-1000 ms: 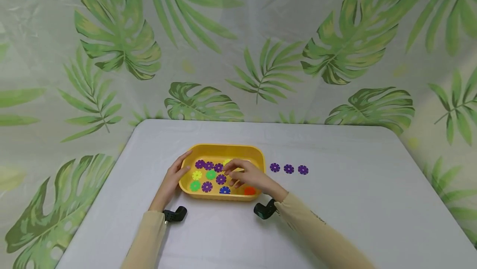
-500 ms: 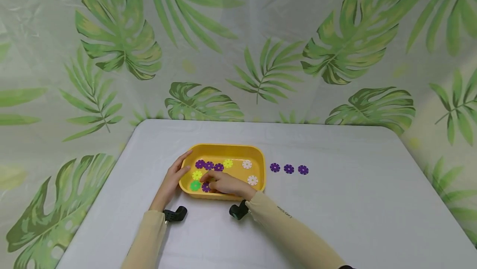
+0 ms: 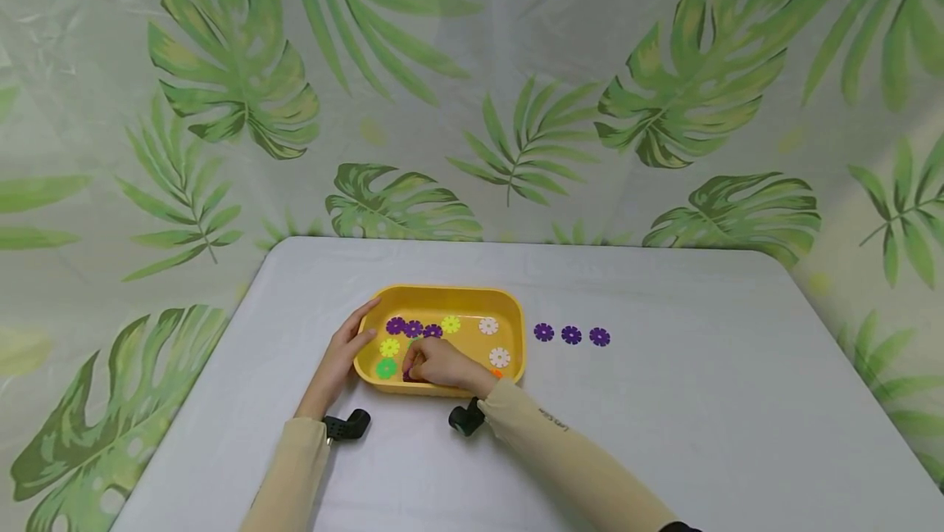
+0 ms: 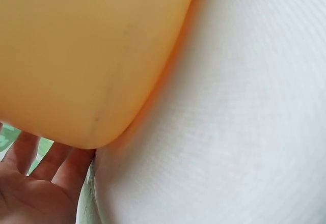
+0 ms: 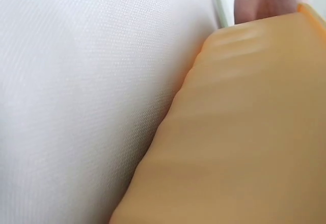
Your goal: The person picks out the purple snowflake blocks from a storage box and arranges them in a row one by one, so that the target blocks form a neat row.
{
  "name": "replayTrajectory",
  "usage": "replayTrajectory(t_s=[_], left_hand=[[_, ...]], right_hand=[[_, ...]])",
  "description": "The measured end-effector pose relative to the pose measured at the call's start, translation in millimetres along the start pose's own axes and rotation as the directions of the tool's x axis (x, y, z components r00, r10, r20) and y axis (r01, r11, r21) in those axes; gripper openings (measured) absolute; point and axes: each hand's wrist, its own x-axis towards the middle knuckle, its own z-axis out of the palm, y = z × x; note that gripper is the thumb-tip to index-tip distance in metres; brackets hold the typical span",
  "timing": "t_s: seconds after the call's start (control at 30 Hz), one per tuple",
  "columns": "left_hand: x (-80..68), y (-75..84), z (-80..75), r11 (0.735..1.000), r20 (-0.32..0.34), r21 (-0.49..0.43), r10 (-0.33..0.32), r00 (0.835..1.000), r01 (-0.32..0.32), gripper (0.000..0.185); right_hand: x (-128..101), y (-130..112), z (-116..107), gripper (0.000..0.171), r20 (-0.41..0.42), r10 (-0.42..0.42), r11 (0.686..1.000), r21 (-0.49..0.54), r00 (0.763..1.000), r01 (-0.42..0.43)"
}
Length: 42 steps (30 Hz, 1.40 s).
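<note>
A yellow plastic tray (image 3: 451, 297) stands on the table, with small notched interlocking discs inside. My left hand (image 3: 345, 352) holds its left end, the thumb over the rim and the fingers along the outside; some of these fingers (image 4: 71, 170) show in the left wrist view. My right hand (image 3: 446, 362) reaches into the front of the tray and pinches a purple disc (image 3: 407, 377), mostly hidden by the fingers. Around it lie a green disc (image 3: 386, 368), a yellow disc (image 3: 389, 347) and several purple discs (image 3: 414, 329). In the right wrist view the tray wall (image 5: 239, 132) hides the fingertips.
Three purple discs (image 3: 571, 335) lie in a row on the white table (image 3: 686, 384), right of the tray. White discs (image 3: 488, 325) and another yellow disc (image 3: 451, 325) are in the tray. A leaf-patterned curtain (image 3: 516, 106) hangs behind the table.
My right hand has moved left and down inside the tray, and its fingers have closed on a purple disc near the front wall. The left hand has stayed on the tray.
</note>
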Motion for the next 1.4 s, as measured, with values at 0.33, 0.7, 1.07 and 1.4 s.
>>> replayTrajectory(t_s=[0.33, 0.7, 1.07, 1.4], left_hand=[[0.2, -1.9, -0.1, 1.000, 0.001, 0.015, -0.006, 1.000, 0.006, 0.049], [-0.4, -3.1, -1.5, 1.000, -0.001, -0.003, -0.002, 1.000, 0.002, 0.049], [-0.1, -3.4, -0.8, 1.000, -0.002, -0.007, -0.010, 1.000, 0.010, 0.049], [-0.3, 0.4, 1.0, 1.000, -0.004, -0.004, -0.007, 1.000, 0.007, 0.049]], right_hand=[[-21, 1, -27, 0.008, -0.013, -0.028, 0.982, 0.187, 1.000, 0.030], [-58, 22, -90, 0.017, -0.074, -0.081, 0.957, 0.274, 0.994, 0.098], [-112, 80, -154, 0.024, -0.209, 0.077, 0.958, 0.287, 0.975, -0.014], [-169, 150, -185, 0.031, -0.326, 0.180, 0.939, 0.339, 0.928, -0.063]])
